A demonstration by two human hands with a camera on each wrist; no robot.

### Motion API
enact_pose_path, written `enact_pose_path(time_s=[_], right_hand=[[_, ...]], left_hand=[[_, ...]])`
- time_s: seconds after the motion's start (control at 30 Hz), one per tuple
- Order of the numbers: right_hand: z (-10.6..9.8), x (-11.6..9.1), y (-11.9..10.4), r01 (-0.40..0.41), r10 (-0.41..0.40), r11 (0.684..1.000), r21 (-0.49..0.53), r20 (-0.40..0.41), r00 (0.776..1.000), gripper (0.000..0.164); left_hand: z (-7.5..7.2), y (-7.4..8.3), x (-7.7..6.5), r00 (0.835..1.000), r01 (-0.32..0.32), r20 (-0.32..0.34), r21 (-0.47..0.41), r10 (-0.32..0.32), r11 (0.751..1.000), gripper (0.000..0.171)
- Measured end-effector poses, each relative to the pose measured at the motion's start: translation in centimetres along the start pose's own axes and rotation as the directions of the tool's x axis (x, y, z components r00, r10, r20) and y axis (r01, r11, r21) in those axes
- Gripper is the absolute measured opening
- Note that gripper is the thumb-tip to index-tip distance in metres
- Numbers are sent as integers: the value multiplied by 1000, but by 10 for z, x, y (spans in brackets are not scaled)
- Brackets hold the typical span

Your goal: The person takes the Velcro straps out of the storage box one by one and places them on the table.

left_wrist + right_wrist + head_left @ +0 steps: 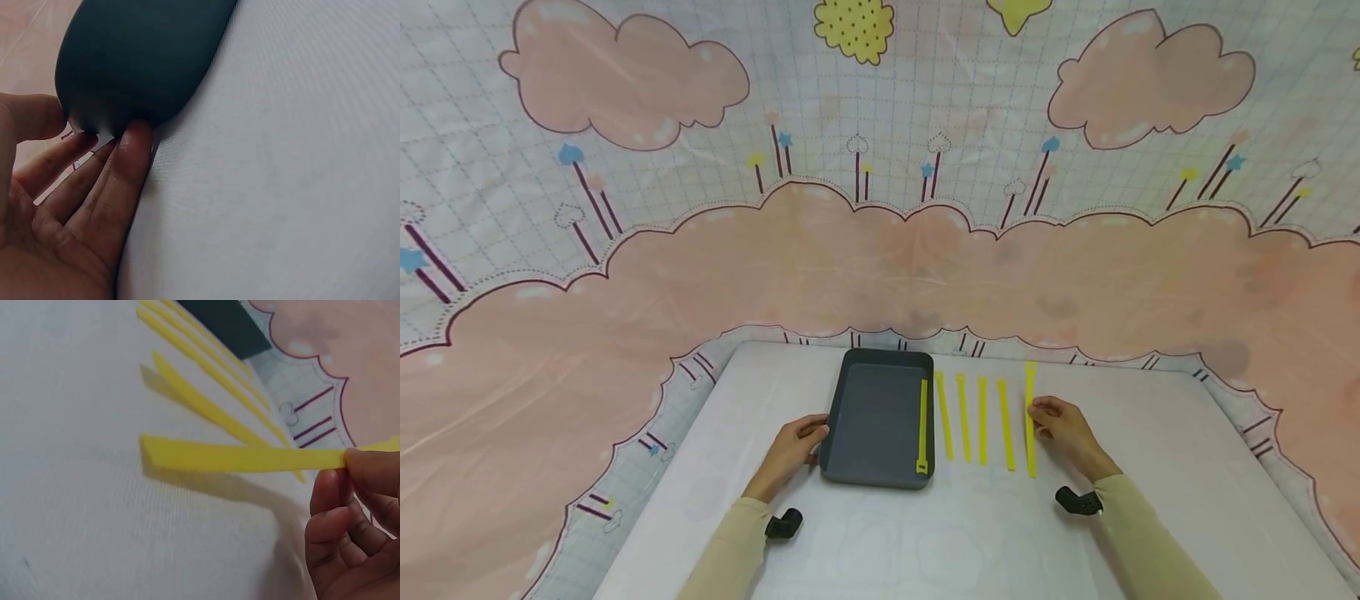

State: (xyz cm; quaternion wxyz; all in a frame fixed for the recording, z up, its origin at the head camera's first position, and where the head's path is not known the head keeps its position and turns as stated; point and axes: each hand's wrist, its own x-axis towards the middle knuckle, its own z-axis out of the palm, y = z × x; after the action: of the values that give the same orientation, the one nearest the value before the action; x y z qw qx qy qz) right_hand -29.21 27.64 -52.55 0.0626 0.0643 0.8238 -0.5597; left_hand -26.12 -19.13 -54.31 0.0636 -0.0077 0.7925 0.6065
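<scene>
My right hand (1070, 429) pinches a yellow cable tie strap (237, 457) between thumb and fingers. One end of this strap is raised off the table and casts a shadow in the right wrist view. My left hand (792, 450) holds the left edge of a dark grey tray (868, 417), its thumb and fingertips on the rim and side in the left wrist view. A similar yellow strap (922, 421), with a slotted head, lies lengthwise along the tray's right side. Several more yellow straps (982, 421) lie in a row between the tray and my right hand.
Everything lies on a white table (880, 542). A patterned cloth (880, 267) with pink clouds hangs behind it and around its sides. A black wrist device (785, 524) sits at the left sleeve, and another black device (1078, 501) at the right.
</scene>
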Motion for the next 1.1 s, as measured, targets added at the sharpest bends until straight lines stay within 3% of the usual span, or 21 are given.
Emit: enact_pose_path(time_s=[0.47, 0.97, 1.1], right_hand=[[-2, 12, 17, -75, 76, 995, -70, 0, 997, 31], [5, 10, 19, -80, 70, 986, -147, -72, 995, 28], [5, 10, 20, -50, 36, 987, -155, -94, 995, 28]], left_hand=[[0, 3, -4, 1000, 11, -6, 14, -11, 1000, 38], [0, -1, -7, 1000, 28, -4, 10, -28, 1000, 39], [-1, -1, -4, 1000, 13, -1, 16, -13, 1000, 40]])
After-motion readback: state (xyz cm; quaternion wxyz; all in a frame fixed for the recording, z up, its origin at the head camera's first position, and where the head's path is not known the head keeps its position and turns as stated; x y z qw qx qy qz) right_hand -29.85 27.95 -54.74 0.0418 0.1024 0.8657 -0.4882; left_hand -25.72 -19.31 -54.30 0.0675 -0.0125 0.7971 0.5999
